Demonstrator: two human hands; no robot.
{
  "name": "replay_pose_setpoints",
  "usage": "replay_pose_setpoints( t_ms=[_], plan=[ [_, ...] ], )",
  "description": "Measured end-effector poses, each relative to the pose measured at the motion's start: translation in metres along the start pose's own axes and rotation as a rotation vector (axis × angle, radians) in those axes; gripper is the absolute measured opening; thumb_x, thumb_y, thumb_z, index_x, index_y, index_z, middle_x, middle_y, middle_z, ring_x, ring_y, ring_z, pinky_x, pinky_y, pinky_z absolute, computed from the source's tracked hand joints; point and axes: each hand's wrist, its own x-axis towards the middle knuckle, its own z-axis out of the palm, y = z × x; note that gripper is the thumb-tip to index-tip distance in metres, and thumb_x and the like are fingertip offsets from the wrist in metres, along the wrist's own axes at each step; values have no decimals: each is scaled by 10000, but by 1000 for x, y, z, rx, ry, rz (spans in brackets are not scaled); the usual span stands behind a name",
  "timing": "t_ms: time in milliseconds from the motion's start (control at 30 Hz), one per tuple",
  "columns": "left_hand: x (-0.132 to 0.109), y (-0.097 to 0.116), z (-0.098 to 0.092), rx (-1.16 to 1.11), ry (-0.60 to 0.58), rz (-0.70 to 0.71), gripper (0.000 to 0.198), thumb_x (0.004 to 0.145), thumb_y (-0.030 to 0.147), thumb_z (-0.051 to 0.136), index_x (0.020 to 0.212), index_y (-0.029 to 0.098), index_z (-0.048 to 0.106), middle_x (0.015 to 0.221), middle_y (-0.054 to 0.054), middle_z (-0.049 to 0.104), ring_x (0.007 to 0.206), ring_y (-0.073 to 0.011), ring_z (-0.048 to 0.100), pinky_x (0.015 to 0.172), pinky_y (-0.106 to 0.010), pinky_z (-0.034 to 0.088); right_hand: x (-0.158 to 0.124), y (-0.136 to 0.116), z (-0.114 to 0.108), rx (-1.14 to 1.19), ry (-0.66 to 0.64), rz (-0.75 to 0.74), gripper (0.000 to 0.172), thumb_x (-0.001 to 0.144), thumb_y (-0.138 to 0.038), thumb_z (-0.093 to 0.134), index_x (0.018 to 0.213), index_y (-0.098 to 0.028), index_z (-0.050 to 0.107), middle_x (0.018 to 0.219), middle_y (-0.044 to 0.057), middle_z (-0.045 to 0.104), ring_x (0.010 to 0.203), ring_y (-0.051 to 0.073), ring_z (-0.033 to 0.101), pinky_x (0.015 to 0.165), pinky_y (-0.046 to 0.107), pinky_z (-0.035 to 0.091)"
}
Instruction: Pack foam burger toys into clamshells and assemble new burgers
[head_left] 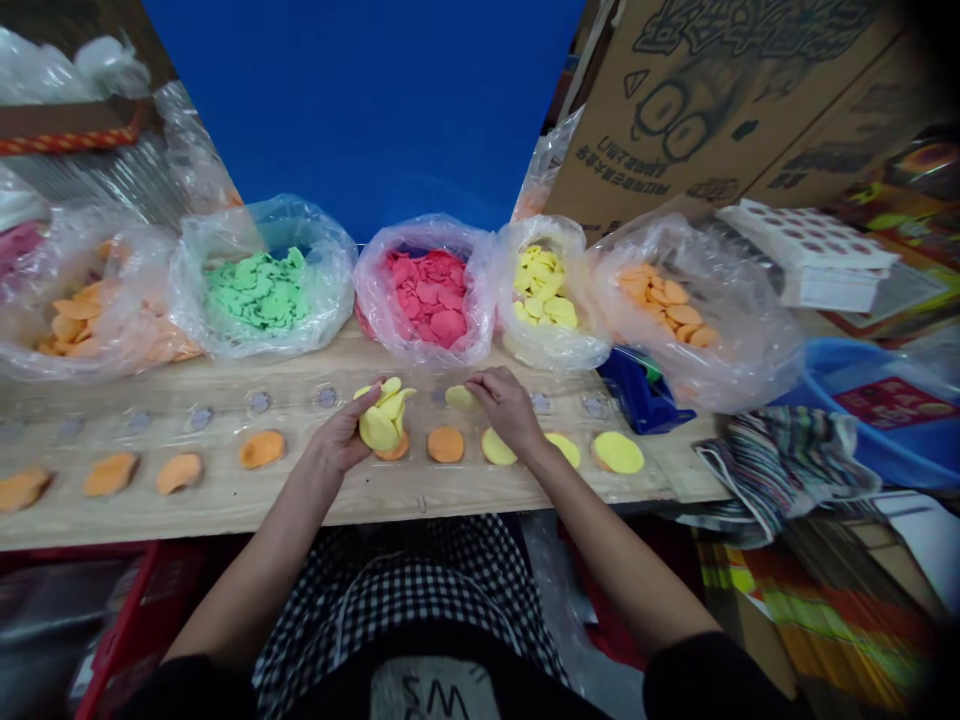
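Observation:
A bunch of thin yellow discs [382,420] is gripped in my left hand [341,437], above the row on the table. Between the fingertips of my right hand [512,408] is a single yellow disc [460,398]. Below it lies an orange disc [445,444] with no yellow on top. To the right, yellow discs [618,452] lie in clear plastic, some with orange showing beneath. More orange discs [262,449] continue in a row to the left. Behind them runs a line of small greyish round pieces [259,402] in clear plastic.
Along the back stand plastic bags of green pieces [259,288], pink pieces [431,295], yellow pieces [544,285] and orange pieces [667,303]. A blue tape dispenser [645,392] sits at the right, near a striped cloth [787,465] and a blue basin [817,375].

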Motion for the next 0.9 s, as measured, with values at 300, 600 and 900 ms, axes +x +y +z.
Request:
replay_pose_setpoints(
  t_ms=[300,600,900],
  plan=[
    [-4,10,-9,-42,61,49,211,717,116,601,924,154,618,856,-34,666,657,-124,621,635,-233,524,-53,-26,26,-296,-400,-340,160,869,-196,462,970,-216,585,843,29,618,853,165,476,741,321,261],
    [-2,11,-12,-126,103,55,195,718,121,604,911,151,606,831,-39,667,670,-146,630,651,-261,518,-60,-43,16,-159,-302,-242,211,859,-343,466,970,-222,598,956,56,615,911,189,504,768,352,304],
    [2,-8,-9,-212,108,223,345,707,115,614,1029,196,520,855,-21,639,695,-139,623,674,-261,505,-9,-95,67,213,12,88,261,777,-337,555,1001,-210,508,933,56,535,861,195,504,745,343,432]
  ],
)
